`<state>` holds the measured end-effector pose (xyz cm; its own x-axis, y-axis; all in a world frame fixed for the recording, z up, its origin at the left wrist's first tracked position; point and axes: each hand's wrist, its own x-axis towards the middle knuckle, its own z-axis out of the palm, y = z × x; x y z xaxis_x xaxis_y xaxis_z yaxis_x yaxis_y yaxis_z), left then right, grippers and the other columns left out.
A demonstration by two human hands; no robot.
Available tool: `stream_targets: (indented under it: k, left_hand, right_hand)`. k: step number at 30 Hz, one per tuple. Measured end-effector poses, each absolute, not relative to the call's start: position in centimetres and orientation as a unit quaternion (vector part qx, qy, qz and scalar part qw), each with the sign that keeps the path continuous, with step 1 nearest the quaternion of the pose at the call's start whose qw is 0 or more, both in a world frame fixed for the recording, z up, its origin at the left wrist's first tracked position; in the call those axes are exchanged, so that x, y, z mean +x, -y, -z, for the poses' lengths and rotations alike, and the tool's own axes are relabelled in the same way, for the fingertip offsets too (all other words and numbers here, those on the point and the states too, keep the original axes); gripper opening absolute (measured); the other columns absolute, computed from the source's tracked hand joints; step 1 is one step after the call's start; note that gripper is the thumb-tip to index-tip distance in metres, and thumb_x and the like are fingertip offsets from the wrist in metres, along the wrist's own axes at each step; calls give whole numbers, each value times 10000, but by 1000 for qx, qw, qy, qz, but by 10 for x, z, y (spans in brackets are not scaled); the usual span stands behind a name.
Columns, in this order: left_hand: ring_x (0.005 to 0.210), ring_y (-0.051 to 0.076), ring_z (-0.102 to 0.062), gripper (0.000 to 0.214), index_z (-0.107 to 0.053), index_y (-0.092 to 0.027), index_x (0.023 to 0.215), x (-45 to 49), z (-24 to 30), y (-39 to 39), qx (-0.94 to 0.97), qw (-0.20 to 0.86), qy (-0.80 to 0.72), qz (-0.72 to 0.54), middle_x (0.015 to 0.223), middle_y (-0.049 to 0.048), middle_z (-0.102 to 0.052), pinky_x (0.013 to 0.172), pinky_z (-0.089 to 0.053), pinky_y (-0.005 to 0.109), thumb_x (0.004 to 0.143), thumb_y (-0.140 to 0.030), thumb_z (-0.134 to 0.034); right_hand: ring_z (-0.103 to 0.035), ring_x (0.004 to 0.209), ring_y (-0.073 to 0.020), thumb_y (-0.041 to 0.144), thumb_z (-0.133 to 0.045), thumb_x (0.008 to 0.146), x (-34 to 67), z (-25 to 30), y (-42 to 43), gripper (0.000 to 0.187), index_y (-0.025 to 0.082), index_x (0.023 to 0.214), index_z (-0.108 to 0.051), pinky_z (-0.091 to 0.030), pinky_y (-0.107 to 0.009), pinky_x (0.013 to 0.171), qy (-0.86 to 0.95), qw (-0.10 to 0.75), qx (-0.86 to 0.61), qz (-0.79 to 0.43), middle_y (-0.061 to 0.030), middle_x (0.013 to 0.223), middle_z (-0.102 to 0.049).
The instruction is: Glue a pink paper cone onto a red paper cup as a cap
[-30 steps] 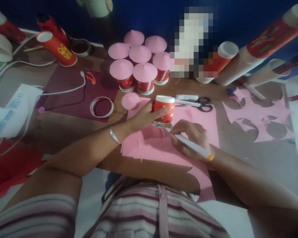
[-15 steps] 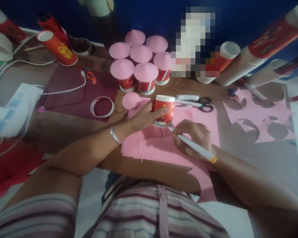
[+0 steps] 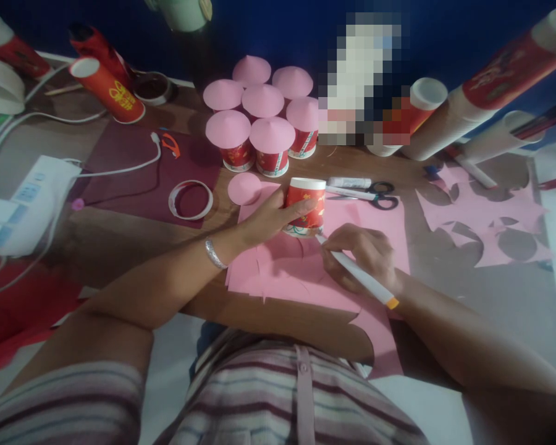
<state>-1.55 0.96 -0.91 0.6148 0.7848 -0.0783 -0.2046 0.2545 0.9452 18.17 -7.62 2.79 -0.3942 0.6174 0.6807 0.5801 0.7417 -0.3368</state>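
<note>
Red cup (image 3: pixel 308 193) (print illegible) in left hand (image 3: pixel 269 221), pen (image 3: pixel 358 276) in right hand (image 3: pixel 367 249)

Scissors (image 3: pixel 370 196) are lying just beyond the grip, with seven pink-capped cups (image 3: pixel 262 100) standing farther back. A tape ring (image 3: pixel 190 199) is resting left of it, pink offcuts (image 3: pixel 486 216) well right.

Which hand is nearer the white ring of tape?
Left. The left hand, gripping the red paper cup, is right of the white tape ring; the right hand, holding a white pen, lies beyond the cup.
</note>
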Motion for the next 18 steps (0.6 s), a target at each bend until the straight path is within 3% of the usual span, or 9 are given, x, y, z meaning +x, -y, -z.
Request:
stream_targets:
  k: [18]
  left_hand:
    - [939, 162, -712, 485, -582, -186, 1147, -15, 6, -8, 502, 747, -270, -343, 1094, 73, -728, 811, -588, 286, 879, -528, -798]
  right_hand:
    - [-606, 526, -115, 59, -621, 841, 180, -30, 79, 199, 237, 893, -549, -467, -230, 500, 828, 416, -374, -49, 34, 674, -651]
